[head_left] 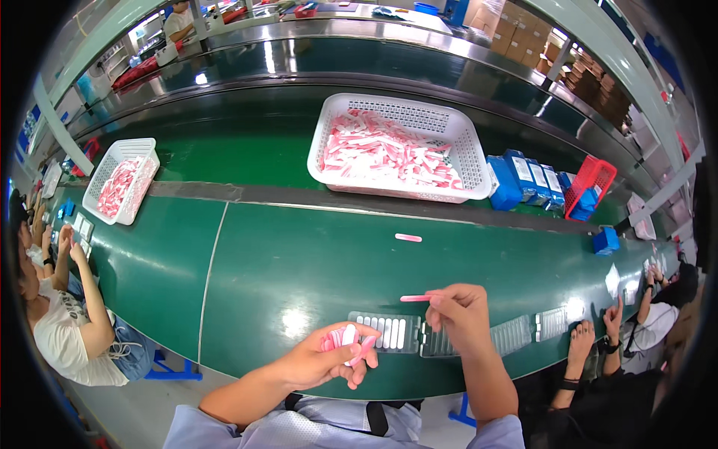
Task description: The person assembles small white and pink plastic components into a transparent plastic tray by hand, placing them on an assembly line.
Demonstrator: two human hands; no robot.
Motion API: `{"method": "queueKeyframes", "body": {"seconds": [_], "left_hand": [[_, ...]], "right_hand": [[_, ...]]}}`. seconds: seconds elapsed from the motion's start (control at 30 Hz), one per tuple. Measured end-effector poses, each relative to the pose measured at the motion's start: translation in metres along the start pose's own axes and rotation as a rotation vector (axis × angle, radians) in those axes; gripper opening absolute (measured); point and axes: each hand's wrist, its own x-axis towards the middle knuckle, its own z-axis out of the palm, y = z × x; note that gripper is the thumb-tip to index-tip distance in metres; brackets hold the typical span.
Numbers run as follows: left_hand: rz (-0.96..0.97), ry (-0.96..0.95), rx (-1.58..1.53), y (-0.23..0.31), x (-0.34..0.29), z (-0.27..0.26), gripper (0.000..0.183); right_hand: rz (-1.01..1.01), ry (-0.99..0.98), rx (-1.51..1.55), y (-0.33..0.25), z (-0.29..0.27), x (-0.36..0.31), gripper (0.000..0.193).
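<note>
My left hand is closed around a bunch of small flat pink-and-white strips, palm up near the table's front edge. Between the thumb and fingertips of my right hand is a single pink strip, held level above the table. A clear slotted plastic tray holding a row of white strips lies between my hands. Beside it, a second clear tray is partly hidden under my right hand and forearm. One loose pink strip rests farther back on the green table.
A big white basket heaped with strips stands beyond, with blue boxes and a red basket to its right. A smaller white basket sits left. More clear trays lie right. Co-workers sit at both sides; one's hands are close.
</note>
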Motion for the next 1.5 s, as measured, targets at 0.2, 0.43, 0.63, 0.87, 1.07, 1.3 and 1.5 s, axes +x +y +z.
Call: {"method": "queueKeyframes", "body": {"seconds": [0.2, 0.43, 0.63, 0.87, 1.07, 1.3, 1.5], "left_hand": [[-0.021, 0.083, -0.127, -0.025, -0.007, -0.005, 0.035], [-0.229, 0.004, -0.163, -0.062, -0.003, 0.002, 0.037], [-0.177, 0.018, -0.142, -0.061, 0.002, 0.005, 0.037], [-0.084, -0.026, -0.143, -0.053, -0.010, -0.007, 0.039], [-0.009, 0.064, -0.134, -0.044, -0.028, -0.014, 0.034], [-0.012, 0.106, -0.111, -0.038, -0.023, -0.013, 0.032], [-0.047, 0.002, -0.135, -0.043, -0.016, -0.016, 0.035]], "right_hand": [[-0.104, -0.158, -0.564, -0.046, -0.026, -0.013, 0.010], [-0.145, -0.424, -1.182, -0.030, -0.039, -0.016, 0.014], [-0.324, -0.505, -1.206, -0.018, -0.011, -0.007, 0.020], [-0.371, -0.479, -1.340, -0.003, -0.002, 0.003, 0.039], [-0.386, -0.349, -1.429, -0.004, -0.003, -0.003, 0.056], [-0.474, -0.505, -1.437, 0.000, 0.010, -0.007, 0.072], [-0.481, -0.315, -1.466, -0.023, -0.023, 0.043, 0.080]]}}
